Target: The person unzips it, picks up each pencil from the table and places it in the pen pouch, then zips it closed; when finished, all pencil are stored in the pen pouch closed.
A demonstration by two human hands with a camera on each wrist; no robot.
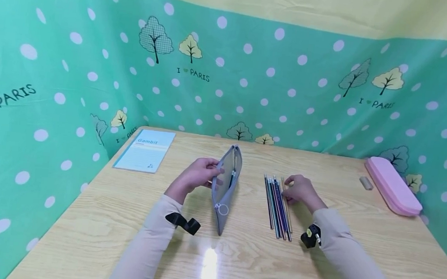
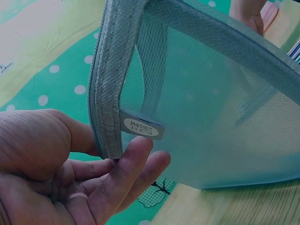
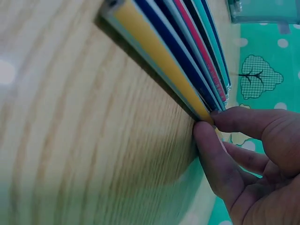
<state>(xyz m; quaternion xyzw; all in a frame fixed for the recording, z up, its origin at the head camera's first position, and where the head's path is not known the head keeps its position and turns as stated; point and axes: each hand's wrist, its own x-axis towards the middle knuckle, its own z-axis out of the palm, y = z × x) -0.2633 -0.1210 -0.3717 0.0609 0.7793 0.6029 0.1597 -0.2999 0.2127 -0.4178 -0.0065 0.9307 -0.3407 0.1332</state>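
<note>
My left hand (image 1: 198,174) pinches the zipped rim of a grey mesh pencil pouch (image 1: 220,221), which stands upright with its mouth spread apart. A few pencils (image 1: 232,178) show inside it. In the left wrist view, my thumb and fingers meet at the rim beside a small label (image 2: 142,127). Several pencils (image 1: 275,208) lie side by side on the table, right of the pouch. My right hand (image 1: 300,191) is at the right edge of this row. Its thumb and forefinger pinch the end of a yellow pencil (image 3: 154,51), which lies along the row.
A light blue notebook (image 1: 145,150) lies at the back left of the wooden table (image 1: 91,238). At the right are a greyish eraser (image 1: 366,183) and a closed pink pencil box (image 1: 392,186). A green dotted curtain (image 1: 243,97) hangs behind the table and along its sides.
</note>
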